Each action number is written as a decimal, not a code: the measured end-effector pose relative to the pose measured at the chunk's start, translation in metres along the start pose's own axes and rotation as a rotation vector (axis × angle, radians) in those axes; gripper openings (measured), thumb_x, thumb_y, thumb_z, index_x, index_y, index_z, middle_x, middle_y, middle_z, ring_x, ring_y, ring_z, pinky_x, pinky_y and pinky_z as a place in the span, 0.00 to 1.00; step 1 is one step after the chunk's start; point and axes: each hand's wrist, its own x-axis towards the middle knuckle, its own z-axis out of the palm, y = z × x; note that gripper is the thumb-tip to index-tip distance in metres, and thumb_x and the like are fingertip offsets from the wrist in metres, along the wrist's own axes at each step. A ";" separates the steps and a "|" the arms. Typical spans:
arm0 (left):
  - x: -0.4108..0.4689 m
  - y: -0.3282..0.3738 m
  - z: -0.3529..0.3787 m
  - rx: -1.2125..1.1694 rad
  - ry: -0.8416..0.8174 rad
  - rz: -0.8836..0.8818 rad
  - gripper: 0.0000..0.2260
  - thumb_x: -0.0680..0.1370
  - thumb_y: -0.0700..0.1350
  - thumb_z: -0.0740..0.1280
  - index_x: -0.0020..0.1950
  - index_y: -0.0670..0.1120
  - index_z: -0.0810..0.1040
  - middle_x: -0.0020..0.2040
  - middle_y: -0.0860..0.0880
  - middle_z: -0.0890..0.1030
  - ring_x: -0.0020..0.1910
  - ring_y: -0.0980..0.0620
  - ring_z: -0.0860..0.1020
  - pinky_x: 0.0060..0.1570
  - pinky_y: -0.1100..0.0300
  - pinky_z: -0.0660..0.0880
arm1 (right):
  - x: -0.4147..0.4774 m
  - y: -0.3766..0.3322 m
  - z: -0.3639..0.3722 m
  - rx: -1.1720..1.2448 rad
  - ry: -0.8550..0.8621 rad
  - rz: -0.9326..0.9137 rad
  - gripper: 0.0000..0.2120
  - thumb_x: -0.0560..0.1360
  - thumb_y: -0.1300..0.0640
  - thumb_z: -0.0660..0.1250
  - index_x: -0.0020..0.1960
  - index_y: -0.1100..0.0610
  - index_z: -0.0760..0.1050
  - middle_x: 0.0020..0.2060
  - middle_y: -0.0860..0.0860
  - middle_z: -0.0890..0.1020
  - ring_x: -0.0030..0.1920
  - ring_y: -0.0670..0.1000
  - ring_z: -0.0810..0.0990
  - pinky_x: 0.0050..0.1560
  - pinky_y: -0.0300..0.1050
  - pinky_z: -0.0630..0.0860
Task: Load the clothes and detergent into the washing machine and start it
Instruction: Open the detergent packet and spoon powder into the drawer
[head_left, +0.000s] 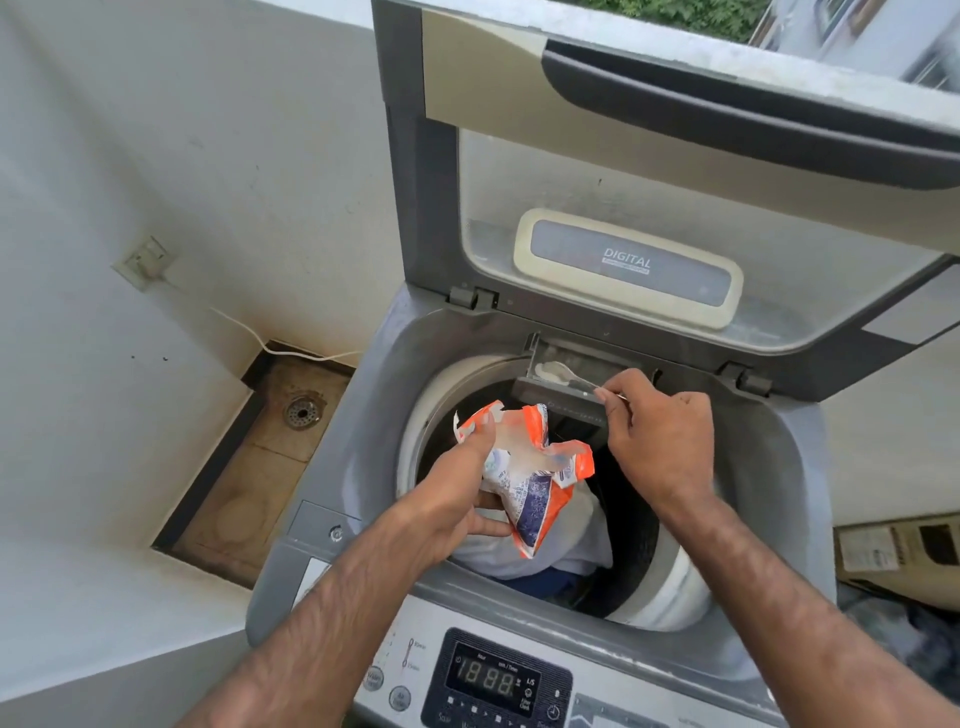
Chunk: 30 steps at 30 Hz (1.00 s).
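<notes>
A grey top-loading washing machine (332, 467) stands with its lid (623, 156) raised. White and blue clothes (561, 551) lie in the drum. My left hand (457, 499) grips an orange, white and blue detergent packet (530, 467), torn at the top, over the drum. My right hand (660, 431) pinches the handle of a metal spoon (563, 374), whose bowl rests with white powder in the pulled-out detergent drawer (582, 379) at the drum's back rim.
The control panel (493, 680) at the front edge shows lit digits. A floor drain (302, 413) sits in a recess to the left, with a wall socket (145, 262) and white cable above. A cardboard box (898, 551) stands on the right.
</notes>
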 end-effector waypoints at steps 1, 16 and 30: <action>-0.001 0.000 0.001 -0.002 0.001 0.003 0.30 0.83 0.67 0.53 0.73 0.48 0.73 0.64 0.41 0.82 0.63 0.41 0.81 0.58 0.39 0.81 | 0.000 -0.001 -0.002 0.018 0.005 0.006 0.08 0.82 0.48 0.66 0.46 0.49 0.76 0.22 0.44 0.71 0.28 0.57 0.71 0.49 0.48 0.65; -0.002 -0.006 0.015 0.038 0.099 0.062 0.29 0.84 0.67 0.52 0.71 0.48 0.76 0.62 0.41 0.83 0.60 0.42 0.82 0.57 0.43 0.82 | -0.023 -0.024 -0.060 0.311 -0.206 0.006 0.07 0.75 0.52 0.72 0.39 0.50 0.79 0.27 0.45 0.81 0.28 0.48 0.78 0.35 0.48 0.78; -0.001 -0.010 0.023 0.115 0.082 0.061 0.32 0.83 0.68 0.50 0.71 0.46 0.77 0.60 0.42 0.85 0.60 0.44 0.83 0.63 0.43 0.79 | -0.045 -0.044 -0.026 0.134 -0.346 0.186 0.06 0.77 0.51 0.66 0.42 0.49 0.77 0.29 0.45 0.82 0.33 0.50 0.80 0.36 0.45 0.74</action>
